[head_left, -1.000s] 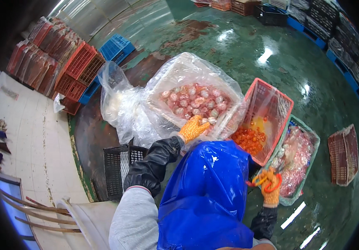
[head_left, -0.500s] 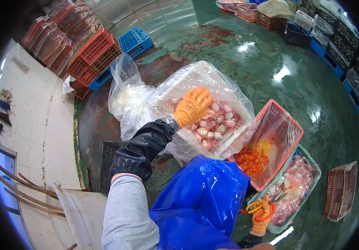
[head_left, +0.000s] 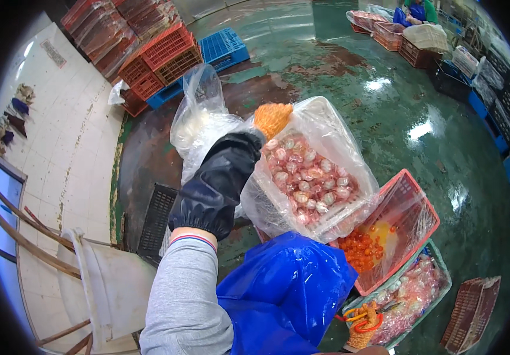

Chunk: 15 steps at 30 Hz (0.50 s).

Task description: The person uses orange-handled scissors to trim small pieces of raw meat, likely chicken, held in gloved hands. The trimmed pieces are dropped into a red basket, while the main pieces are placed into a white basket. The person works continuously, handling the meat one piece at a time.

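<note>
My left hand [head_left: 272,120], in an orange glove, is at the plastic-lined white crate's [head_left: 335,135] far-left corner against the clear liner [head_left: 266,198]; its fingers are blurred and partly hidden. The crate holds pinkish, pale round pieces [head_left: 307,177]. My right hand [head_left: 361,332], also gloved, holds scissors [head_left: 366,316] with looped orange-red handles, over a pale green crate [head_left: 441,281] of film-covered pink contents. Between these crates, a red crate [head_left: 417,198] holds orange yolk-like balls [head_left: 358,254]. My blue apron [head_left: 290,290] covers the near middle.
Stacked red crates [head_left: 160,50] and blue pallets [head_left: 222,44] stand back left. Loose plastic sheeting [head_left: 201,148] and a black crate [head_left: 155,222] lie left. A brown crate [head_left: 471,313] lies right. A co-worker [head_left: 414,12] is among crates at back right, beside black stacks [head_left: 506,94].
My left hand has moved from the near edge, across the pale pieces, to the crate's far-left corner. My view has shifted, bringing the co-worker into sight. The scissors remain in my right hand.
</note>
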{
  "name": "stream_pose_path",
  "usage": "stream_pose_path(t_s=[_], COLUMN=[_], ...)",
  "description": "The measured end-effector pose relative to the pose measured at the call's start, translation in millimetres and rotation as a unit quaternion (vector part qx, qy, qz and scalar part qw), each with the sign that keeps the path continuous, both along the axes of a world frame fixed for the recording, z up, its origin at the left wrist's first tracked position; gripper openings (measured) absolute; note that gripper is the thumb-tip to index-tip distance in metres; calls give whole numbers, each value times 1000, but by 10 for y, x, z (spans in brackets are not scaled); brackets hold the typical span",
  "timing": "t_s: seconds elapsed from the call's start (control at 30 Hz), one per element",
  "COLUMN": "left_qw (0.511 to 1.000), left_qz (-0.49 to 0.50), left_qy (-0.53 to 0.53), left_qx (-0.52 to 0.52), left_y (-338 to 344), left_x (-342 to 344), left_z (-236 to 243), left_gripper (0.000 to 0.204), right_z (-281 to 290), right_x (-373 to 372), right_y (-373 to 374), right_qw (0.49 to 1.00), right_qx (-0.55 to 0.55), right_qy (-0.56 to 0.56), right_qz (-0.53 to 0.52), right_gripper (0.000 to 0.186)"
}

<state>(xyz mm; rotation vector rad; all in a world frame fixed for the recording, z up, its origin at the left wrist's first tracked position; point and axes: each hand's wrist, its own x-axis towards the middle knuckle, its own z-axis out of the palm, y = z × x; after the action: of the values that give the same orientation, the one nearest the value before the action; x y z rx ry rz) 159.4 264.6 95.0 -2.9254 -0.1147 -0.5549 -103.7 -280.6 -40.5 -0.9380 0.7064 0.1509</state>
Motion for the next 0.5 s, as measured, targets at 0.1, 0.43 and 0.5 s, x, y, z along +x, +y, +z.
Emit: stream_pose_path(t_s=[0.1,0.43,0.5], left_qw=[990,995,969], left_qz=[-36,-1,43], left_qy=[-134,30,195], left_qx=[-38,-99,-146], left_y=[-158,214,858], left_x=[309,1552,1440], left_z=[290,-180,-634], left_gripper=[12,30,29], right_z=[232,76,53], right_x=[156,243,281], right_y=[77,78,51], right_qw=[999,999,998], right_qx=[15,-35,-38], right_qy=[31,20,29], right_qz=[-7,31,46], right_gripper=[39,37,37])
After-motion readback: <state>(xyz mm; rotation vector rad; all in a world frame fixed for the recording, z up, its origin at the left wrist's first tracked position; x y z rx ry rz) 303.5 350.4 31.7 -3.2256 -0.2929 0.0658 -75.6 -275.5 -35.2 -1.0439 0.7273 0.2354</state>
